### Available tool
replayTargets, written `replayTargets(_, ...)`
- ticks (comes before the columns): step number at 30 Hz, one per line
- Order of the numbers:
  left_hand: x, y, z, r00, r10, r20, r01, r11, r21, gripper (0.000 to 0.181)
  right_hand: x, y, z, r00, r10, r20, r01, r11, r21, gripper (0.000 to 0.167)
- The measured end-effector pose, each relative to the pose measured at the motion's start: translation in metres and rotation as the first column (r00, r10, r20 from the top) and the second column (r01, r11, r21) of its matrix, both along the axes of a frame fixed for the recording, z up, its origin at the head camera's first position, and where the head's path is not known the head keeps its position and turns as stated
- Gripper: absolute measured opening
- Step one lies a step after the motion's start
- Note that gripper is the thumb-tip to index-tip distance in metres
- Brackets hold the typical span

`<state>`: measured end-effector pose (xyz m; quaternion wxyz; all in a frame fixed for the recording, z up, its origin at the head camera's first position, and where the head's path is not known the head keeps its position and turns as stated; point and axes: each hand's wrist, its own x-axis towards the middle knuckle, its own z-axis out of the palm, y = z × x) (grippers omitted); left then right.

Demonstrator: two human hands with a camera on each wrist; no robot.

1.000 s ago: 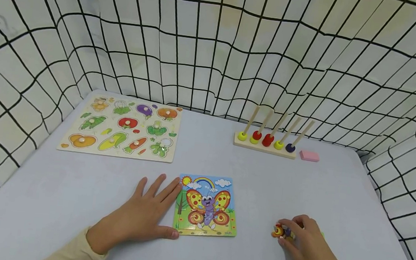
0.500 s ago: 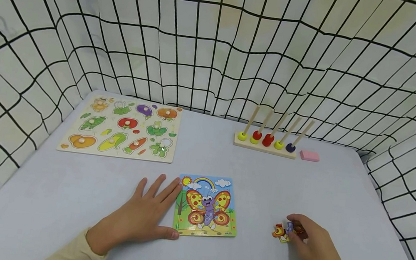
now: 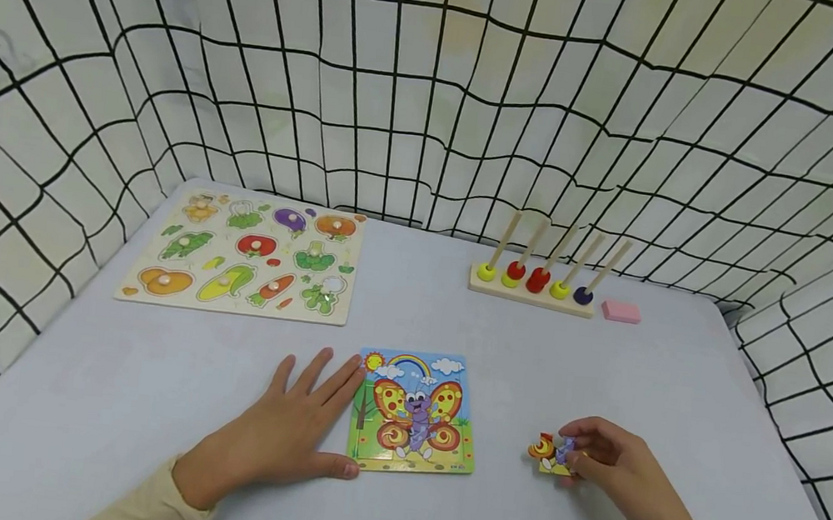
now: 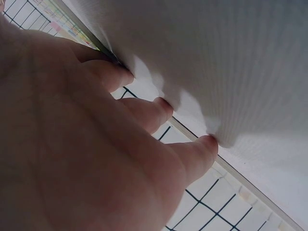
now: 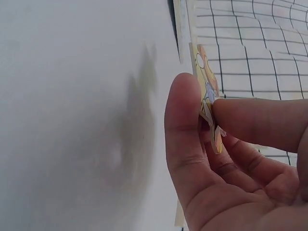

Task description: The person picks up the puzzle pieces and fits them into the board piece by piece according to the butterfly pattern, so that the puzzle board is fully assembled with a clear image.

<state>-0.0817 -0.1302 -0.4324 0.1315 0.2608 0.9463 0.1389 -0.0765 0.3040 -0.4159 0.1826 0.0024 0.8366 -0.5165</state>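
Note:
A square butterfly picture puzzle (image 3: pixel 414 410) lies flat in the middle of the table. My left hand (image 3: pixel 287 432) rests on the cloth at its left side, fingers spread, with the thumb and some fingertips at the puzzle's left edge. In the left wrist view the fingers (image 4: pixel 195 156) reach down to the white surface. Right of the puzzle, my right hand (image 3: pixel 614 472) pinches a thin puzzle piece (image 3: pixel 548 455) with an orange swirl and a purple part. The right wrist view shows this piece (image 5: pixel 204 72) tilted up off the table; whether it is one piece or more, I cannot tell.
A vegetable peg puzzle board (image 3: pixel 232 302) lies at the back left. Towards the back right stands a wooden bead rack (image 3: pixel 529 298) with upright pegs, and a pink block (image 3: pixel 621 311) is beside it. Black netting (image 3: pixel 433 86) over white walls rises around the table.
My right hand has shifted its grip on the puzzle piece and carried it a little to the left. The left hand and the butterfly puzzle have stayed put.

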Motion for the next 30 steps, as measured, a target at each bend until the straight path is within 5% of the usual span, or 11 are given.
replayTargets(18, -0.001, 0.0, 0.0, 1.0, 0.002, 0.014, -0.002, 1.0, -0.01, 0.12, -0.016, -0.055, -0.004, 0.982, 0.19, 0.004, -0.189, 0.979, -0.081, 0.025)
replayTargets(30, -0.002, 0.0, -0.003, 1.0, 0.007, 0.01, -0.007, 1.0, 0.0, 0.119, -0.019, -0.09, -0.001, 0.954, 0.278, -0.109, -0.277, 0.961, 0.02, 0.015)
